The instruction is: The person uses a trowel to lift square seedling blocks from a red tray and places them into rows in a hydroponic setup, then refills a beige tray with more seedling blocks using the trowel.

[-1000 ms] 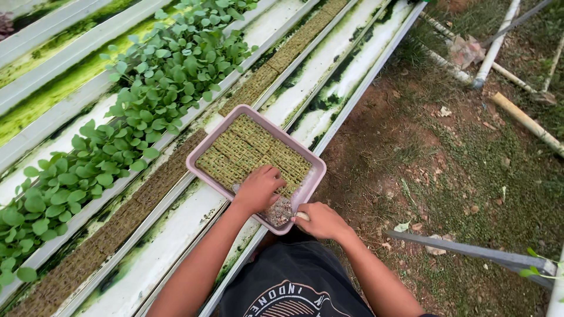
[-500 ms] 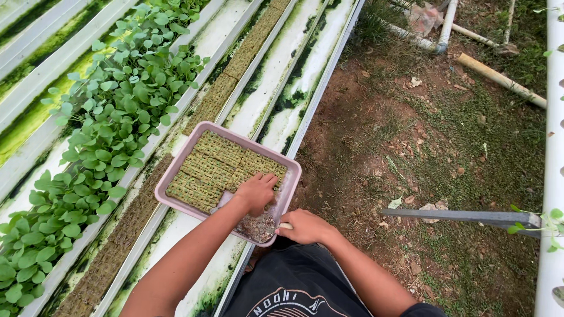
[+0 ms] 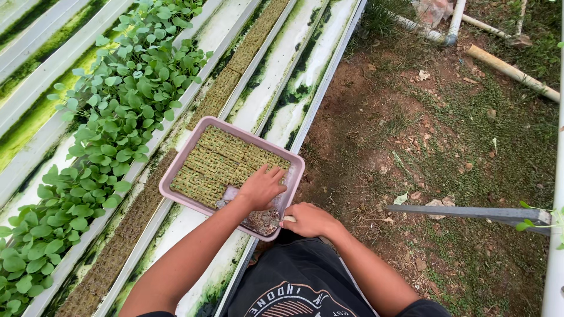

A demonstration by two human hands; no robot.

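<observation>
Pink rectangular tray (image 3: 187, 157) rests across white grow channels (image 3: 276, 100), near their right edge. Tray holds grid of green-brown seedling sponge cubes (image 3: 220, 164). Left hand (image 3: 261, 186) lies palm-down on cubes at tray's near right corner, fingers (image 3: 271, 172) spread open, gripping nothing. Right hand (image 3: 308, 219) at tray's near rim, fingers curled closed on rim. Leafy green seedlings (image 3: 117, 111) fill channels left of tray. Bare soil (image 3: 423, 135) to right.

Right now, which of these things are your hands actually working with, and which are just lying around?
In hand: pink tray, seedling cubes, left hand on the cubes, right hand at the tray's near edge.

Lying about: leafy seedlings, white pipe, bamboo pole, grey bar.
</observation>
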